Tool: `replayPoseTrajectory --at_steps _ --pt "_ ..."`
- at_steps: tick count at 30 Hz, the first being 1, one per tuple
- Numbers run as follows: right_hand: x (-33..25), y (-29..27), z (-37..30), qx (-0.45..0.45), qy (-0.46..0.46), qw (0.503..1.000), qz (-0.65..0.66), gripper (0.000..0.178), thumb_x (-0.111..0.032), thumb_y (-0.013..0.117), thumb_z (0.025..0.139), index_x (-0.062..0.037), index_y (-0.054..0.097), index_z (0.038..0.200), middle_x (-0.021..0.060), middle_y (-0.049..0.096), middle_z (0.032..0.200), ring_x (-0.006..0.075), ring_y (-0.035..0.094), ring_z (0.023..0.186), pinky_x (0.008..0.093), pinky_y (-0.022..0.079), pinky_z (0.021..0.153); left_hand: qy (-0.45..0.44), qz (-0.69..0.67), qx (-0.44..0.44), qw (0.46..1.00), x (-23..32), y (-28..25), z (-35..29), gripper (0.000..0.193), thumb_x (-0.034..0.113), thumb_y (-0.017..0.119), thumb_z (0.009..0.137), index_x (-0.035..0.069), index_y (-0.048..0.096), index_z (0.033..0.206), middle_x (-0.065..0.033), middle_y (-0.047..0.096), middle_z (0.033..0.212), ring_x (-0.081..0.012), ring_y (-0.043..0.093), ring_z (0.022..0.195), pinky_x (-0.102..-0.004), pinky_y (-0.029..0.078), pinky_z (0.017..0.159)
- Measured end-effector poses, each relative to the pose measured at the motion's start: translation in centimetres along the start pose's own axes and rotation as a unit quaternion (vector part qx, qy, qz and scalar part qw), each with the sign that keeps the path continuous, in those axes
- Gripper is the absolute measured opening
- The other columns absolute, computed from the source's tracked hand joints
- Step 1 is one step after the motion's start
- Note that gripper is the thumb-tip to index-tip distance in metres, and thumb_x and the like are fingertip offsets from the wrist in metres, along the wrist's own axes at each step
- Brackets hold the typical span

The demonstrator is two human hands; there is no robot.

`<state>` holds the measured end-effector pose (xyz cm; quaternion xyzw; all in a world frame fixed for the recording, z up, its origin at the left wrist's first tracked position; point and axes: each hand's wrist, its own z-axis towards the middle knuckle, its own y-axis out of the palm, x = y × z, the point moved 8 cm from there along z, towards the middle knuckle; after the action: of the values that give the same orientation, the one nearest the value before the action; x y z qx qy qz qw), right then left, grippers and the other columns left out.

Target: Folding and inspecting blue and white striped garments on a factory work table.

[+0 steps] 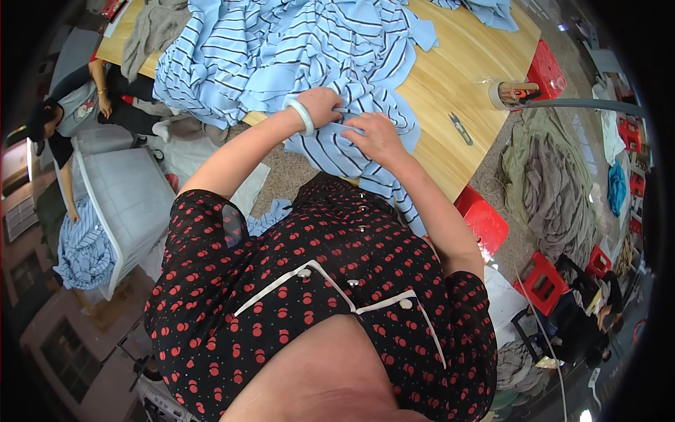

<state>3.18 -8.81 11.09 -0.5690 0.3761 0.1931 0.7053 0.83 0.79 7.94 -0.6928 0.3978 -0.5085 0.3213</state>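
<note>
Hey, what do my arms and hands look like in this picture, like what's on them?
Loose black sleeves with round red dots reach about your elbows, leaving the forearms bare. A smooth, pale, rounded bangle circles the wrist of your left hand. Your right hand shows no jewellery or glove.

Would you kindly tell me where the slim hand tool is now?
In the head view, the slim hand tool lies on the wooden table, right of the person's right hand, between the blue striped fabric and the container of tools.
</note>
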Motion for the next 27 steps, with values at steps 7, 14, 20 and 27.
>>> replayPoseTrajectory --at_steps 7,14,20,27 --pt "-0.3 -1.4 0.7 0.048 0.008 0.998 0.028 0.011 -0.015 0.053 0.074 -0.0050 0.057 0.073 0.0098 0.055 0.068 0.0261 0.053 0.071 0.0365 0.037 0.069 -0.030 -0.281 0.034 0.959 0.3 -1.9 -0.7 0.023 0.020 0.057 0.076 0.001 0.050 0.064 -0.0025 0.045 0.052 -0.0103 0.042 0.051 -0.0271 0.036 0.049" --pt "-2.4 -1.6 1.4 0.063 -0.059 0.992 -0.095 0.008 -0.005 0.049 0.072 -0.0019 0.054 0.077 0.0125 0.056 0.072 0.0276 0.053 0.072 0.0371 0.037 0.072 -0.090 -0.334 0.002 0.938 -0.5 -1.3 -1.2 0.028 0.022 0.056 0.078 0.001 0.049 0.061 0.0035 0.041 0.052 -0.0055 0.033 0.050 -0.0238 0.030 0.044" --pt "-2.0 -2.2 1.7 0.102 -0.036 0.992 -0.063 0.008 -0.003 0.048 0.068 -0.0010 0.053 0.074 0.0134 0.057 0.074 0.0286 0.053 0.073 0.0378 0.038 0.071 -0.106 -0.273 0.091 0.952 -0.4 -1.9 -1.0 0.024 0.021 0.055 0.077 0.002 0.053 0.064 0.0035 0.042 0.051 -0.0056 0.034 0.049 -0.0237 0.030 0.044" --pt "-1.9 -3.8 1.7 0.168 0.000 0.986 0.015 0.007 -0.003 0.050 0.065 -0.0003 0.053 0.071 0.0123 0.057 0.068 0.0290 0.054 0.066 0.0390 0.041 0.065 -0.163 -0.403 0.052 0.899 0.0 -1.4 -1.4 0.020 0.021 0.052 0.079 0.005 0.056 0.068 0.0063 0.042 0.052 -0.0025 0.034 0.049 -0.0206 0.026 0.043"
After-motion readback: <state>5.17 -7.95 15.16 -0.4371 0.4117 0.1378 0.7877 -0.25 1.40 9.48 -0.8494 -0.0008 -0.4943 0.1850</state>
